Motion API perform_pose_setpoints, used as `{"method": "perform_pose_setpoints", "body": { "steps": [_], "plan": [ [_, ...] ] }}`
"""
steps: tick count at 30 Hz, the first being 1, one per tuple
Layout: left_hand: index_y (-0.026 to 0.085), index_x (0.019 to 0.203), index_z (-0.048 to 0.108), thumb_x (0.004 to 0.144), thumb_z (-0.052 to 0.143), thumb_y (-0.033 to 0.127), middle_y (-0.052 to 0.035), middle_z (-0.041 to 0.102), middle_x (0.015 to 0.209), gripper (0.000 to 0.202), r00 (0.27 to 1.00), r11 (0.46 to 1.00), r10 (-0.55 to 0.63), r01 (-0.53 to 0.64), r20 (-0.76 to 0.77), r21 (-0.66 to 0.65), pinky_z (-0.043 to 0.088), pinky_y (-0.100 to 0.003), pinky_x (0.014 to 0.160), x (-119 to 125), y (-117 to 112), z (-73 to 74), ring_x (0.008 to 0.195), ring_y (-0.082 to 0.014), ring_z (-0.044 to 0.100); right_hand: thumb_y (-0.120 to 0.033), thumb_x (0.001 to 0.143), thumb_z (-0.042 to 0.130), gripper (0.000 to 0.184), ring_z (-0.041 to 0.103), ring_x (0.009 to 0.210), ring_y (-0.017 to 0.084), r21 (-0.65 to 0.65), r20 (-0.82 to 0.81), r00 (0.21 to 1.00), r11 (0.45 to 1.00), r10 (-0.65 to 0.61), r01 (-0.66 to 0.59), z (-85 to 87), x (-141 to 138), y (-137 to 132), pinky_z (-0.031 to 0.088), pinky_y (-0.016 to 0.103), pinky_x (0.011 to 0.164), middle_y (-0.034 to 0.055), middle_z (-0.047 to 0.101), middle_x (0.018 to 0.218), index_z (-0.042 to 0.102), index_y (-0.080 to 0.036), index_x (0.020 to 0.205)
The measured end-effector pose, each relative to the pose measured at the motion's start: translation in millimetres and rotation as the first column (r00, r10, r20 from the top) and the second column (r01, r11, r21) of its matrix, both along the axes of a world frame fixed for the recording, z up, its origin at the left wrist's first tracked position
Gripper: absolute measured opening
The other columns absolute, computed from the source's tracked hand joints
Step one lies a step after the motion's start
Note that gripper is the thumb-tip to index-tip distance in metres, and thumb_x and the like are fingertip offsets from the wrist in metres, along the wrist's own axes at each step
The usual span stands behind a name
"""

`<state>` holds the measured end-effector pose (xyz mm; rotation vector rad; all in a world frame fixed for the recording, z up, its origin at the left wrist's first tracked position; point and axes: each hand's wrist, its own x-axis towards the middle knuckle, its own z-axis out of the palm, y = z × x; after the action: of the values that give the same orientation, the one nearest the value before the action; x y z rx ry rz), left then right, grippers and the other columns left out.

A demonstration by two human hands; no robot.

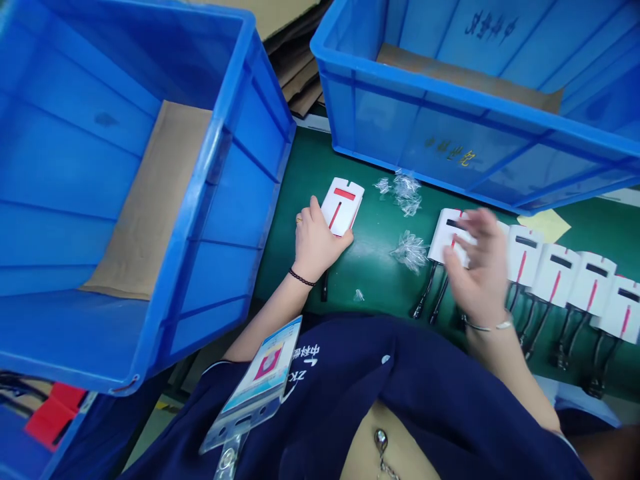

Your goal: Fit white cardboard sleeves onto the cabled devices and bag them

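Head view: left hand (319,244) clamps white device (345,208), long axis pointing away, slightly right; right hand (479,280), fingers parted.

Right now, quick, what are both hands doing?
Left hand: closed, holding a red-windowed white device.
Right hand: open, blurred, over another white device; can't tell whether it's touching.

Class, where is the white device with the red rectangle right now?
Near the head view's centre, the device is in the left hand, a blue bin to its left and clear scraps to its right.
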<state>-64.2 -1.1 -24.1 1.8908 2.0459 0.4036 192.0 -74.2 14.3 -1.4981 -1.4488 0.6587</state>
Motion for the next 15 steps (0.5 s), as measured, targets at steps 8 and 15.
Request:
{"method": "perform_pose_setpoints", "body": {
  "steps": [8,15],
  "plan": [
    [0.006,0.154,0.019,0.069,0.077,0.028,-0.0239,0.043,0.133,0.106,0.969,0.988,0.011,-0.048,0.246,0.145,0.054,-0.048,0.094,1,-13,-4.1,0.120,-0.0391,0.055,-0.058,0.081,0.072,0.117,0.048,0.139,0.026,-0.498,-0.622,0.776,0.709,0.108,-0.498,-13.0,-102,63,0.046,0.048,0.112,0.0224,0.034,0.158,-0.008,-0.022,0.159],
    [0.013,0.158,-0.003,0.080,0.069,0.025,-0.0258,0.032,0.142,0.107,0.911,0.915,-0.267,0.137,0.315,0.378,0.051,-0.048,0.100,23,-45,10.9,0.132,-0.0354,0.045,-0.049,0.075,0.082,0.136,0.064,0.118,0.027,-0.359,-0.595,0.796,0.850,0.109,-0.385,-7.3,-118,70,0.059,0.042,0.094,0.0191,0.047,0.146,-0.028,-0.029,0.153]
  ]
}}
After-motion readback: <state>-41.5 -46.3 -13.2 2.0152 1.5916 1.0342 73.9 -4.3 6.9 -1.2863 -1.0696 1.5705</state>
